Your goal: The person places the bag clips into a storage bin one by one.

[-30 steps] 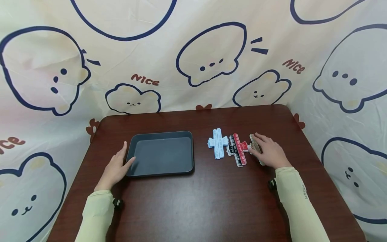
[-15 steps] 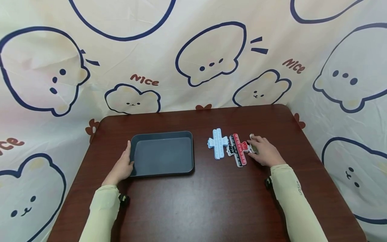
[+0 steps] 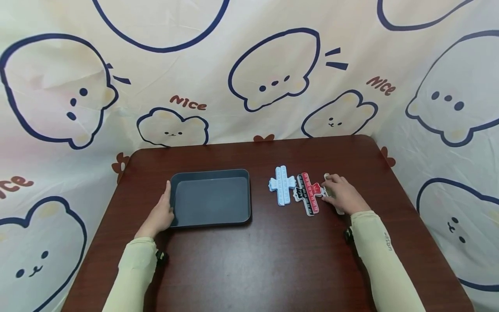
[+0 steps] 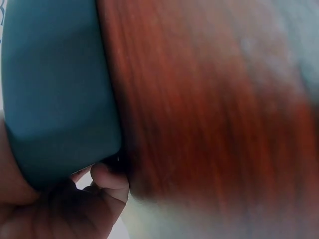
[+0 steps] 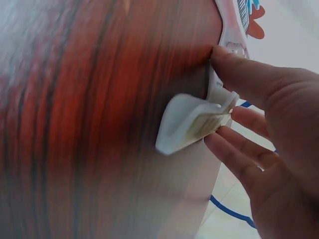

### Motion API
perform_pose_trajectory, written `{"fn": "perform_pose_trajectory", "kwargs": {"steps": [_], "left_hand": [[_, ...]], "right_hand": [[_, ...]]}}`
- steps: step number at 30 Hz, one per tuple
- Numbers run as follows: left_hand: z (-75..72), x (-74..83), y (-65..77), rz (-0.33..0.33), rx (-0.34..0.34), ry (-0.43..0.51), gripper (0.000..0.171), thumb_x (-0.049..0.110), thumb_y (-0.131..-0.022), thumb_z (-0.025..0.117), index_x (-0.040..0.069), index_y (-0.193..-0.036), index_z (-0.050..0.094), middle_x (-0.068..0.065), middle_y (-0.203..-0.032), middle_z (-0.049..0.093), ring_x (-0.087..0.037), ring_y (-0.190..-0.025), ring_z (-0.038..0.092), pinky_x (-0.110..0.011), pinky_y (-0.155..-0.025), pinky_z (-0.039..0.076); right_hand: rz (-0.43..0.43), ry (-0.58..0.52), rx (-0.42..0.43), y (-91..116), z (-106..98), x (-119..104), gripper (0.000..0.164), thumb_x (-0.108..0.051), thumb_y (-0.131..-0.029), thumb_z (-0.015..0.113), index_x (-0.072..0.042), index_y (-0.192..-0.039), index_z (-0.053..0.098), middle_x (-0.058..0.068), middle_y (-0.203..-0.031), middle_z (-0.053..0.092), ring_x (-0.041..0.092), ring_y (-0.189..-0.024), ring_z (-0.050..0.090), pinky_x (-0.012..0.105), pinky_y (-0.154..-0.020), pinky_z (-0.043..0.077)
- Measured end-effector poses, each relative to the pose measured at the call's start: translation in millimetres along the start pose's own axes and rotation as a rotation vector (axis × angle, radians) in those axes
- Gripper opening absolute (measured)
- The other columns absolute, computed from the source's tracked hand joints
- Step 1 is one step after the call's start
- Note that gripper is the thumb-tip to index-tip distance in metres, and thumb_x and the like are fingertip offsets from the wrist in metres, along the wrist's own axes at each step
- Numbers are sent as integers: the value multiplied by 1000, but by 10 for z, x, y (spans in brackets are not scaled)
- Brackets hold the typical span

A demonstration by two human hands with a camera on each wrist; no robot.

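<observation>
My left hand (image 3: 159,216) lies against the left wall of a dark grey rectangular tray (image 3: 210,197), fingers stretched along its outside. In the left wrist view the thumb (image 4: 109,179) is right by the tray's corner. My right hand (image 3: 345,195) pinches a whitish and olive clip (image 5: 192,124) with wide flat jaws, the rightmost in a row. The thumb (image 5: 241,69) is on one side of its handle and the fingertips are on the other. Left of it are a red and black ruler-marked clip (image 3: 308,193) and a light blue one (image 3: 282,185).
The brown wooden table (image 3: 249,264) has rounded far corners. Behind and beside it hangs a pale cloth (image 3: 218,65) printed with cartoon animals. The tray stands left of the clips, with a strip of table between them.
My left hand has moved right onto the tray's edge, and its thumb has drawn in. My right fingers have closed in on the olive clip. The tray and the other clips stay put.
</observation>
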State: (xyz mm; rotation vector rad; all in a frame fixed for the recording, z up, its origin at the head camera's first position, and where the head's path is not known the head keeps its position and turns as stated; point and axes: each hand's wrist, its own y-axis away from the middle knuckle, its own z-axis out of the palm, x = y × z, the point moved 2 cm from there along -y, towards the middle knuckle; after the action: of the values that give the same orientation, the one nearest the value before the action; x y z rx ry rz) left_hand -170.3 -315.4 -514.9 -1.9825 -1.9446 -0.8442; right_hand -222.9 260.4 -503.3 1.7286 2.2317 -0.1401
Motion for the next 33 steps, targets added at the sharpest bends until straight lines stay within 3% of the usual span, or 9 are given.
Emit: {"fn": "perform_pose_trajectory", "kwargs": {"steps": [8,15,21,26,33], "left_hand": [[11,6,19,7,2,-13,94,-10,-98,43,9,-163,-23,-40,-165,7,-58,-132,47,-66,-105,43],[7,20,14,8,5,-5,93,-10,-99,42,10,-163,-23,-40,-165,7,-58,-140,39,-68,-110,38],[4,20,-3,9,8,-15,94,-10,-98,43,9,-163,-23,-41,-165,8,-58,-138,41,-68,-109,39],[11,1,-24,13,9,-13,94,-11,-97,42,10,-163,-23,-40,-165,8,-58,-141,38,-68,-112,37],[14,0,-23,9,3,-16,95,-11,-97,42,10,-162,-24,-40,-165,8,-58,-140,39,-68,-111,38]], "right_hand": [[-18,42,99,44,-79,24,51,-27,-85,88,0,-125,70,23,-129,63,38,-117,54,58,-102,52],[46,-30,121,73,-214,41,49,-24,-87,86,-4,-128,68,21,-117,63,36,-104,59,58,-93,57],[99,-58,116,97,-270,45,51,-31,-97,74,-8,-141,61,20,-119,54,35,-97,60,57,-90,58],[116,-107,159,119,-303,51,51,-33,-98,74,-5,-138,59,20,-122,51,38,-99,59,60,-91,58],[65,-170,288,156,-355,29,45,-33,-94,78,-4,-126,63,19,-128,46,37,-98,60,61,-91,57]]}}
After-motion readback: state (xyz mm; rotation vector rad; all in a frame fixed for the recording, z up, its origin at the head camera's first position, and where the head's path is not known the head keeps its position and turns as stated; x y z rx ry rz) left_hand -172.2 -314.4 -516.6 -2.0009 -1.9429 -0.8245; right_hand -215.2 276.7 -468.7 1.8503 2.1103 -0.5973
